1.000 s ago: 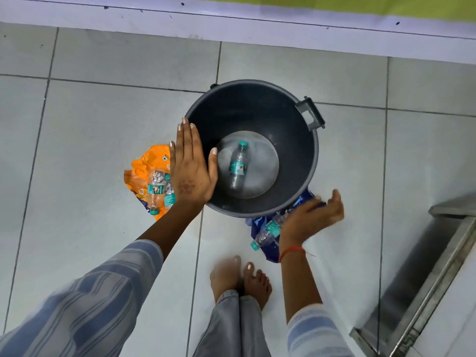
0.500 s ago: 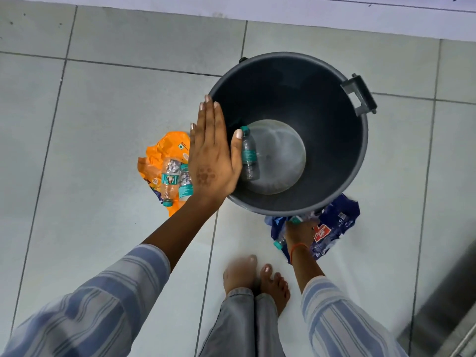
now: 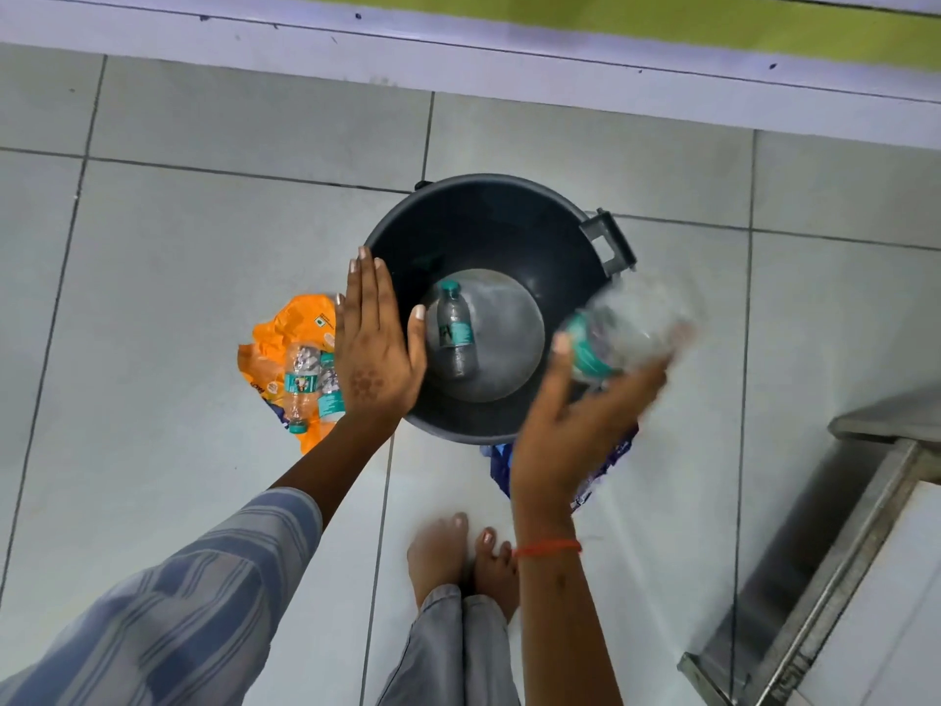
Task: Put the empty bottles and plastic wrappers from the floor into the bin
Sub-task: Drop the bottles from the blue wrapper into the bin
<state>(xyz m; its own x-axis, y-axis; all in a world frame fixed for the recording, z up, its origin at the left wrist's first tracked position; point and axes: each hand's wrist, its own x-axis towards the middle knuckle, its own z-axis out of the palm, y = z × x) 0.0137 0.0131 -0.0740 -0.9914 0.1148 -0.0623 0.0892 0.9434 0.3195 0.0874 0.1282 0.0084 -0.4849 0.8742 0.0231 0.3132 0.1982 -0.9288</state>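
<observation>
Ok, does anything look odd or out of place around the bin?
Only the litter: two bottles lie on an orange wrapper left of the bin, and a blue wrapper pokes out from under its near edge.

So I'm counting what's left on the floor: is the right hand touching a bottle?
Touching: the head view shows the right hand wrapped around a blurred bottle over the bin.

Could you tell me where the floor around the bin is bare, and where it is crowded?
Bare tiles lie beyond the bin toward the wall and far left. Crowded: the orange wrapper with bottles at its left, the blue wrapper at its near edge.
</observation>
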